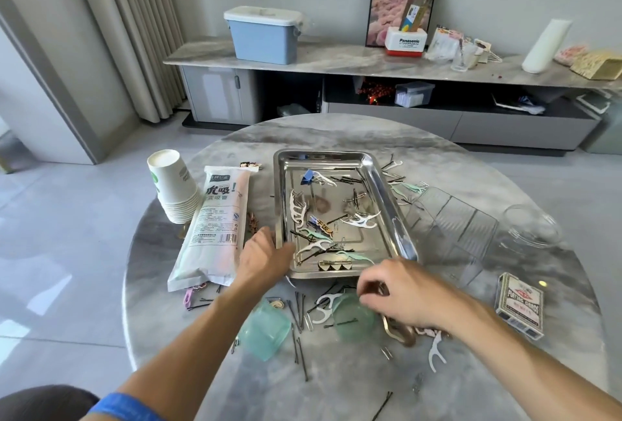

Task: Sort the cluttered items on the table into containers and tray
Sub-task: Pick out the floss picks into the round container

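A steel tray (381, 185) lies in the middle of the round marble table (336, 131), holding floss picks, black hairpins, paper clips and a blue binder clip. My left hand (266, 257) grips the tray's near left corner. My right hand (399, 294) hovers just in front of the tray, above a translucent green cup (351, 319), its fingertips pinched on something small and dark. A second green cup (266, 331) lies on its side by my left forearm. Loose hairpins (299, 314) and white floss picks (323, 307) are scattered between the cups.
A clear divided organiser (451, 225) and a clear bowl (531, 225) stand right of the tray. A playing-card box (520, 307) is at the near right. A straw pack (215, 228) and stacked paper cups (173, 185) are on the left. A gold hair clip (402, 334) lies under my right wrist.
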Demonstrator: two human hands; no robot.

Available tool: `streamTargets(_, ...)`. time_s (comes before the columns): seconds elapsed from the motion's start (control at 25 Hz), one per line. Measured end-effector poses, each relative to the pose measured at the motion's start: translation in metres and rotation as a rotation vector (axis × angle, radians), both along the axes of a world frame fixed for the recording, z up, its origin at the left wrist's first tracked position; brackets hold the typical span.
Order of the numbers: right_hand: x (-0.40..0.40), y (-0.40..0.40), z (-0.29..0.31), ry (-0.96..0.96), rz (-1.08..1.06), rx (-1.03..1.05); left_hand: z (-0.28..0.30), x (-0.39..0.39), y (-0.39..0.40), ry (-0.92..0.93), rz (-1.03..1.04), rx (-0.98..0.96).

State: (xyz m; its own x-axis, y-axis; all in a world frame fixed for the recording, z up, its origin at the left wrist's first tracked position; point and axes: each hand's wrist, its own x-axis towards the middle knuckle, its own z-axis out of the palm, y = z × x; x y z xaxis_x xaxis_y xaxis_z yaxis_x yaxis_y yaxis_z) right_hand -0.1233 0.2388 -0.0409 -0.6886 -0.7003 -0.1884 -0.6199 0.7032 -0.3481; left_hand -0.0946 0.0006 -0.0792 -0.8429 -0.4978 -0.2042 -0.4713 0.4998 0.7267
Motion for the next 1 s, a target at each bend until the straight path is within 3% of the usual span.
streamTargets(0.16,-0.019,0.005,0.009,0.061,-0.163,-0.139,0.006,-0.004,0.008,0.248,0.002,0.052)
streamTargets(0.48,-0.021,-0.004,0.026,0.181,-0.264,-0.253,0.046,0.026,-0.020,0.597,-0.048,-0.265)
streamTargets(0.56,-0.019,-0.003,0.024,0.163,-0.265,-0.261,0.045,0.030,-0.022,0.631,-0.055,-0.351)
streamTargets(0.8,-0.010,-0.004,0.013,0.135,-0.245,-0.206,0.046,0.036,-0.026,0.653,-0.004,-0.317)
streamTargets(1.0,-0.011,-0.004,0.014,0.123,-0.266,-0.221,0.055,0.037,-0.029,0.746,-0.117,-0.625)
